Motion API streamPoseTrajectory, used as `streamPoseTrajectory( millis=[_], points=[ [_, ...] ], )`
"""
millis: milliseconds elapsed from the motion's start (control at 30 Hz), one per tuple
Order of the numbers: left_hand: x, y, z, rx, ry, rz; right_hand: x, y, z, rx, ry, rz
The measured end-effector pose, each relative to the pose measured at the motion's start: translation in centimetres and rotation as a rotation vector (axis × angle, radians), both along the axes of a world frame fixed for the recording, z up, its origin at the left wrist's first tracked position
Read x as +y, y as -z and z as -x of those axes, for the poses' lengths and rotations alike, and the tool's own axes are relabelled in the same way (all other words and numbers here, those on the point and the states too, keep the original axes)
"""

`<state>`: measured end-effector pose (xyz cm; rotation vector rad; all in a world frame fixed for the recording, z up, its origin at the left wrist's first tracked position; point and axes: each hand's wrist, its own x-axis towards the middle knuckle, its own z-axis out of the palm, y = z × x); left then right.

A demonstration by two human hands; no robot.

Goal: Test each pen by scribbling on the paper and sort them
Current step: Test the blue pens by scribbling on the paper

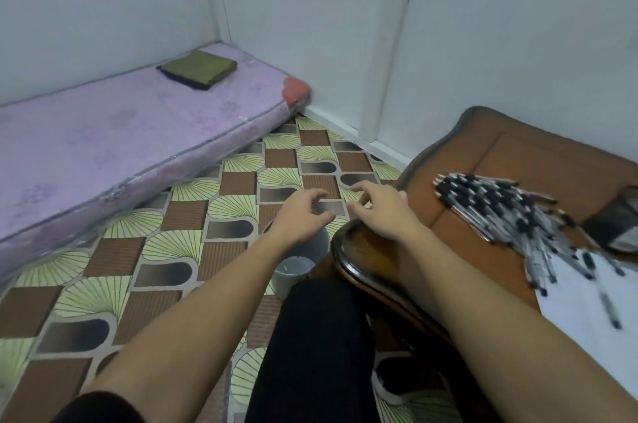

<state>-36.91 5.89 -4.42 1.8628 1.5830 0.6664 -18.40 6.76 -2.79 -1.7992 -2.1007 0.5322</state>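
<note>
Your left hand (300, 215) and right hand (383, 212) are out front, fingers loosely curled, holding nothing. Pens (500, 208) heaped on the table (466, 160), spilling onto the paper (580, 301) (right of both hands). Light, stiff, slick, likely to roll: pinch one mid-barrel

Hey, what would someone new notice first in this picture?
The big heap of black-capped clear plastic pens on the brown wooden table at right, spilling onto the white paper sheet. Then the empty left hand and right hand, held out over the green-and-brown patterned floor.
</note>
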Motion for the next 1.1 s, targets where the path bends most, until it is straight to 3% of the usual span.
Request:
streamPoseTrajectory(
  millis=[233, 467, 667, 800, 1100],
  points=[
    [-2.2, -2.3, -11.1, -0.048, 0.238, -0.146, -6.1, -1.2, -10.9, 0.048, 0.175, -0.136],
    [-7.2, -1.8, -23.8, -0.067, 0.586, -0.184, -16.4, -1.0, -25.9, 0.017, 0.612, -0.126],
    [-11.2, 0.7, -30.2, 0.023, 0.804, -0.17, -24.4, 0.6, -35.1, -0.043, 0.956, -0.082],
    [-12.9, 2.2, -31.3, 0.138, 0.827, -0.213, -26.2, 1.0, -36.9, -0.085, 0.978, -0.003],
    [-13.3, 3.1, -30.9, 0.247, 0.88, -0.267, -24.8, 2.0, -37.5, -0.145, 0.915, -0.114]
  ],
)
